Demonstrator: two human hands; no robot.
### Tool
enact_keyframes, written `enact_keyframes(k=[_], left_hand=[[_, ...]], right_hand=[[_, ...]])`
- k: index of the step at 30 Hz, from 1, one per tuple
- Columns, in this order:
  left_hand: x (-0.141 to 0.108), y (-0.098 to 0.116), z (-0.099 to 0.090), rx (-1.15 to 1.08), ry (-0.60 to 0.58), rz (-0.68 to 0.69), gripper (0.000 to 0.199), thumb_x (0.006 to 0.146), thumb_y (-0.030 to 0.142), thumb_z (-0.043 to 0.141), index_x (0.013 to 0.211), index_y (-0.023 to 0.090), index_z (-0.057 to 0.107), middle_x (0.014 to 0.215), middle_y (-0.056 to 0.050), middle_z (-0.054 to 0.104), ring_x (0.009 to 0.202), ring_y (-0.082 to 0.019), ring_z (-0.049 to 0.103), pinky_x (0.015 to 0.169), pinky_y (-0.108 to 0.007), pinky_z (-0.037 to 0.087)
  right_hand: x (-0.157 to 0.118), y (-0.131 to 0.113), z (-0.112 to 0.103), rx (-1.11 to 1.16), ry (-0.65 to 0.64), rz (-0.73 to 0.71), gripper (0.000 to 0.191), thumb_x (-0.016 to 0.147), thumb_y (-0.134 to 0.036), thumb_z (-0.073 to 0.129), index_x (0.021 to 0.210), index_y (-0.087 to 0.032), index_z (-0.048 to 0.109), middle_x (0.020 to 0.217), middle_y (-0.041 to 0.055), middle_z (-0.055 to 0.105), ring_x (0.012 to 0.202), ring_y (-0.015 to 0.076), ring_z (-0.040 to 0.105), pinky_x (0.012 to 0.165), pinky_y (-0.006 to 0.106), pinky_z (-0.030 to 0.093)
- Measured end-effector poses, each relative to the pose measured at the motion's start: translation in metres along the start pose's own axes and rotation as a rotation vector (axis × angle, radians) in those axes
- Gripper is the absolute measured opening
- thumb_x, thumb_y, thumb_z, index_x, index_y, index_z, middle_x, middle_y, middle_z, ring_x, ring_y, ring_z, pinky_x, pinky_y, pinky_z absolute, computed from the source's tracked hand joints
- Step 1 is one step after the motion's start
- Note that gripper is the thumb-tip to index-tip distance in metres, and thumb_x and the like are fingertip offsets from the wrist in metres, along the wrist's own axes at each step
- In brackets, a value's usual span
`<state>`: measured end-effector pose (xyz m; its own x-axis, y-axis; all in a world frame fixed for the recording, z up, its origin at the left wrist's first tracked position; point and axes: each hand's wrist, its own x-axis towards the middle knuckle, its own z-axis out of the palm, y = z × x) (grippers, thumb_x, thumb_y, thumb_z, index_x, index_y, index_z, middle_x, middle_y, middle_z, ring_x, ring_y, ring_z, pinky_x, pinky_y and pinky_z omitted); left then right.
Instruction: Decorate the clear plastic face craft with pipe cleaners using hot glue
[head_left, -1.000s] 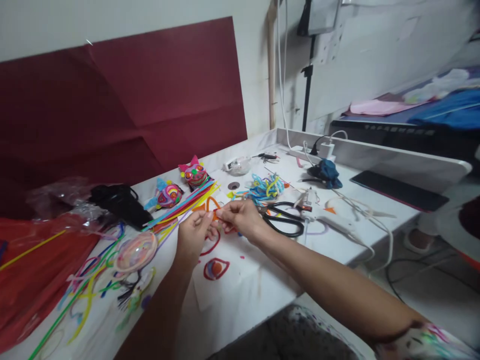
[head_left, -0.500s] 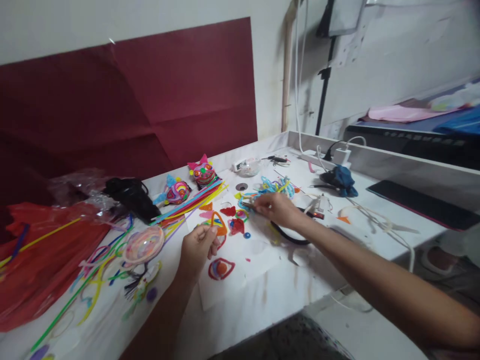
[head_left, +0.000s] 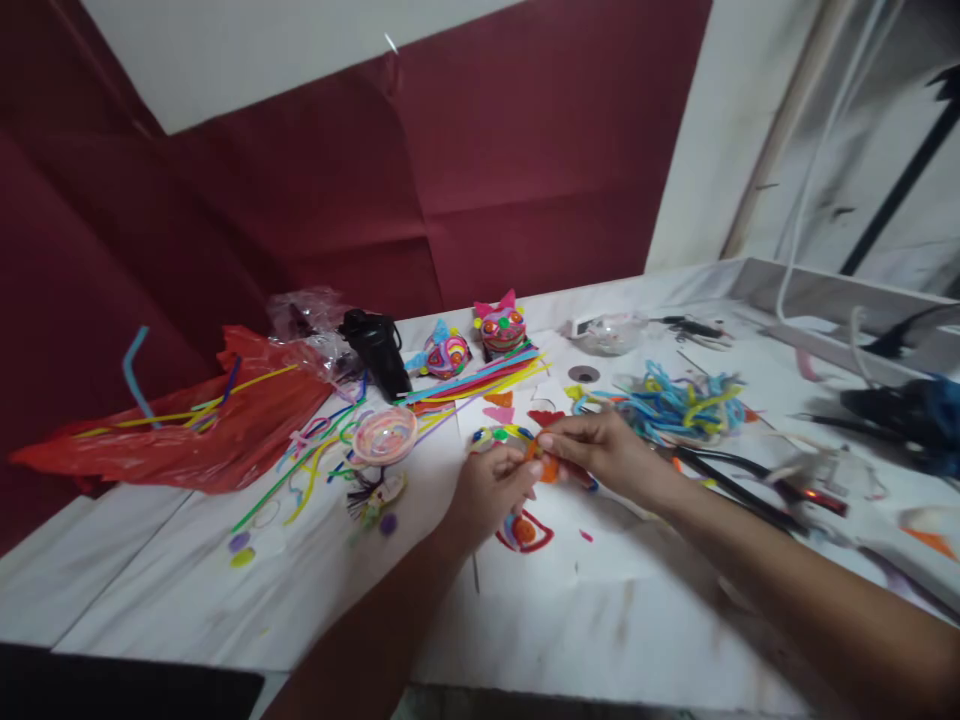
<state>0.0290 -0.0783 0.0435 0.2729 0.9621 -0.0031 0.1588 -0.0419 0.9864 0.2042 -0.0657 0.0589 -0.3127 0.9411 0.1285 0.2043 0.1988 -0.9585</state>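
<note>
Over the white paper, my left hand [head_left: 491, 490] pinches a small bent orange pipe-cleaner piece [head_left: 550, 468]. My right hand [head_left: 604, 452] meets it from the other side, thumb and fingers closed on the same piece. The fingers hide part of its shape. Just below lies a red eye-shaped outline [head_left: 536, 545] with an orange ball [head_left: 524, 530] inside. Behind the hands, a multicoloured piece with green and blue spots [head_left: 500, 435] is partly covered. Red felt [head_left: 546, 417] and pink felt [head_left: 499, 413] scraps rest just beyond.
Two decorated animal heads, one pink-eared [head_left: 504, 325] and one blue-topped [head_left: 448, 352], stand at the back. Loose pipe cleaners [head_left: 480, 380] lie before them. A tangled blue and yellow bundle [head_left: 675, 400] sits right. Leftward are a swirled round dish [head_left: 384, 435], black pouch [head_left: 377, 350] and red plastic bag [head_left: 217, 440].
The view has swung left. My right hand has come from beside the blue bundle to the orange piece, which my left hand was holding alone.
</note>
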Motion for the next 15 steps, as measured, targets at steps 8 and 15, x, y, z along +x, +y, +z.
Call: enact_keyframes(k=[8, 15], left_hand=[[-0.001, -0.005, -0.001, -0.095, -0.047, -0.033, 0.028, 0.071, 0.040, 0.068, 0.059, 0.015, 0.062, 0.045, 0.000, 0.054, 0.039, -0.009, 0.046, 0.042, -0.023, 0.031], [0.000, -0.015, -0.003, -0.115, -0.104, 0.040, 0.035, 0.065, 0.049, 0.074, 0.059, 0.017, 0.063, 0.048, -0.001, 0.055, 0.043, -0.010, 0.047, 0.046, -0.026, 0.035]], right_hand=[[-0.003, -0.009, 0.004, 0.190, 0.004, 0.173, 0.036, 0.066, -0.054, 0.073, 0.062, -0.018, 0.069, 0.055, 0.0030, 0.060, 0.048, 0.0122, 0.047, 0.046, 0.026, 0.035], [0.003, 0.007, -0.002, 0.232, -0.031, 0.274, 0.030, 0.060, -0.054, 0.076, 0.055, -0.025, 0.072, 0.065, 0.0154, 0.064, 0.054, 0.0201, 0.054, 0.042, 0.032, 0.041]])
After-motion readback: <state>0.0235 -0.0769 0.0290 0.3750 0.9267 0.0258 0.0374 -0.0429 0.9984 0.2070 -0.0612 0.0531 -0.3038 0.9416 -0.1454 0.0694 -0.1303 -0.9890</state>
